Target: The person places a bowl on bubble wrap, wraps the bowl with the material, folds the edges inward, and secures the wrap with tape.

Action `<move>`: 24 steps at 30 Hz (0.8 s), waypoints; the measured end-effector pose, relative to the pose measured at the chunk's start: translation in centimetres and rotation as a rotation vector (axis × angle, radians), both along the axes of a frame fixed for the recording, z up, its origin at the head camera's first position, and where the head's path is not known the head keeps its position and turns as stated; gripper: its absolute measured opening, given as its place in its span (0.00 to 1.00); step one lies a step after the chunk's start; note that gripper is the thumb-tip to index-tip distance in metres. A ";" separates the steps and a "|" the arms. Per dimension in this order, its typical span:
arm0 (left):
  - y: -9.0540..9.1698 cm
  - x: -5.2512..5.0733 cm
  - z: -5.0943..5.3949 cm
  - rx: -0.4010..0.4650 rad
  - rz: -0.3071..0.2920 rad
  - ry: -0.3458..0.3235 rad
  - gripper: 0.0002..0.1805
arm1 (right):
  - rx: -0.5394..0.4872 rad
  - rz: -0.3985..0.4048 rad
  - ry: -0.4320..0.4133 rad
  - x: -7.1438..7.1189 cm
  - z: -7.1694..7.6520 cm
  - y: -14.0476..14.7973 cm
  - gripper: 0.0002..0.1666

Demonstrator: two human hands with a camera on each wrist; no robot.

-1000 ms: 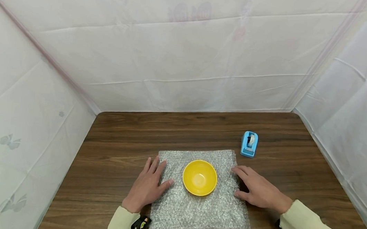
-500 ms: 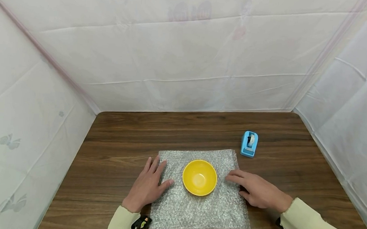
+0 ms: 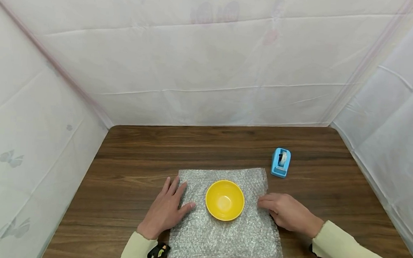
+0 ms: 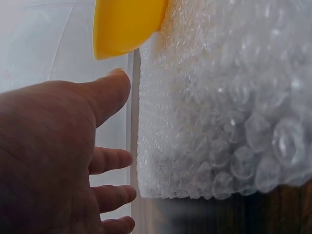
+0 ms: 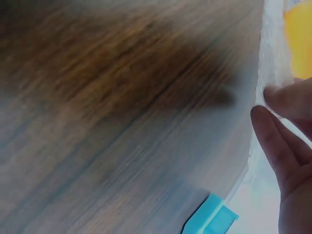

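A yellow bowl [image 3: 225, 200] stands upright, its inside bare, on a sheet of bubble wrap [image 3: 218, 238] spread over the table. My left hand [image 3: 165, 212] lies at the sheet's left edge with fingers spread; its thumb reaches over the wrap towards the bowl. In the left wrist view its straight fingers sit beside the bubbled surface. On the other side, my right hand [image 3: 289, 213] pinches the sheet's right edge between thumb and fingers. The right wrist view shows that edge between the fingertips [image 5: 258, 114], with part of the bowl behind.
A light blue tape dispenser [image 3: 280, 163] with a roll of tape stands beyond the sheet's far right corner. Dark wood-grain table [image 3: 139, 149] surrounds the wrap. White sheeting [image 3: 209, 74] hangs behind and along both sides.
The right hand's fingers reached over the sheet's right edge, then drew together and now pinch it. The left hand and the bowl have stayed in place.
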State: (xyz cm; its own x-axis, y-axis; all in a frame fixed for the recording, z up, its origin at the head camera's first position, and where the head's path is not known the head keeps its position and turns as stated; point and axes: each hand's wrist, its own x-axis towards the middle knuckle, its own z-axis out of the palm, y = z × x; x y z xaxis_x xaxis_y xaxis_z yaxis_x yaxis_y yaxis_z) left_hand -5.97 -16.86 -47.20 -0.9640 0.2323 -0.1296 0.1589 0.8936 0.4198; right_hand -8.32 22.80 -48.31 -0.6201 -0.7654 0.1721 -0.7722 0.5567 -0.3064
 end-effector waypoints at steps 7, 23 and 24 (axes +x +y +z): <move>0.1 0.1 0.0 0.003 0.001 -0.011 0.40 | -0.057 -0.012 0.043 -0.6 -0.5 -0.1 0.16; 0.2 0.0 -0.3 0.009 -0.012 0.025 0.40 | -0.101 -0.011 -0.224 -0.8 0.3 -0.2 0.17; 0.2 0.0 -0.3 0.009 -0.012 0.028 0.40 | -0.097 -0.009 -0.239 -0.7 0.3 -0.2 0.19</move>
